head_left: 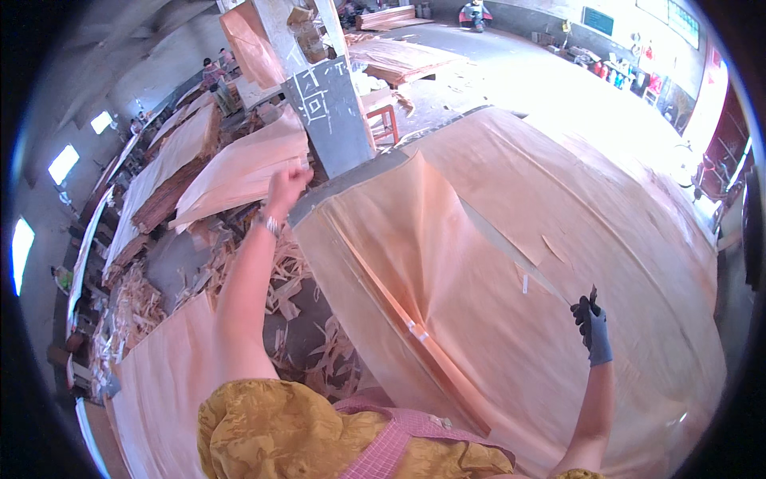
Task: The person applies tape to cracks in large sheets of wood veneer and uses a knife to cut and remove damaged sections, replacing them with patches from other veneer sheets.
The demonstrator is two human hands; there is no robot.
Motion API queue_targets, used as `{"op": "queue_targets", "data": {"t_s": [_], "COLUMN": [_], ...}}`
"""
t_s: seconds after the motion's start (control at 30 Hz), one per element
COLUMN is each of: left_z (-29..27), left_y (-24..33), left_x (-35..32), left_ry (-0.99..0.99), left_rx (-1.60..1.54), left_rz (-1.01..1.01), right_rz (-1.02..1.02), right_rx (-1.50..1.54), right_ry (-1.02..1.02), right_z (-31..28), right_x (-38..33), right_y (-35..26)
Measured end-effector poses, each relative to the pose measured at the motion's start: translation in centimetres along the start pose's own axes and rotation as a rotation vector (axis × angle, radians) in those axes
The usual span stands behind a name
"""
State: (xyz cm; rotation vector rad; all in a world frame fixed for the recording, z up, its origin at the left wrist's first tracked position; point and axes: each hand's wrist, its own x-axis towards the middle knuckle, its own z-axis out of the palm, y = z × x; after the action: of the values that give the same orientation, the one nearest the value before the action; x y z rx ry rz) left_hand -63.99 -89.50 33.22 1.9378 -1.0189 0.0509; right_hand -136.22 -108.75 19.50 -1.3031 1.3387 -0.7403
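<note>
A broad, thin sheet of pale reddish wood veneer (447, 263) lies over a wide stack of veneer sheets (638, 263) in front of me. It bulges in a raised wrinkle, and a long fold runs along its left part. Bits of white tape (418, 331) stick to the fold. My left hand (289, 188), bare with a band at the wrist, is raised near the stack's far left corner. Its fingers are curled closed; what they hold, if anything, is hidden. Over the right of the sheet, my right hand (592, 329), in a grey and black glove, closes on a small dark pointed thing (594, 291).
A grey pillar (331, 120) with chalk marks stands just beyond the stack. More veneer stacks (171, 164) line the left, with veneer scraps (327, 347) strewn on the floor. A red stool (384, 121) is behind the pillar. Another person (215, 80) stands far left.
</note>
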Motion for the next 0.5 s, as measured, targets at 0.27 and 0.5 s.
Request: {"op": "queue_targets", "data": {"t_s": [0.27,0.5], "left_z": [3.5,4.0], "left_y": [-6.1,-5.0], "left_x": [29.9,36.8], "left_ry": [0.159,-0.04], "left_rx": [-0.476,-0.894], "left_rz": [0.047,-0.144], "right_rz": [0.067,-0.159], "right_rx": [-0.047,-0.189], "right_ry": [0.148,-0.109], "right_z": [9.6,26.7], "right_x": [-3.0,3.0], "right_y": [-3.8,-19.4]}}
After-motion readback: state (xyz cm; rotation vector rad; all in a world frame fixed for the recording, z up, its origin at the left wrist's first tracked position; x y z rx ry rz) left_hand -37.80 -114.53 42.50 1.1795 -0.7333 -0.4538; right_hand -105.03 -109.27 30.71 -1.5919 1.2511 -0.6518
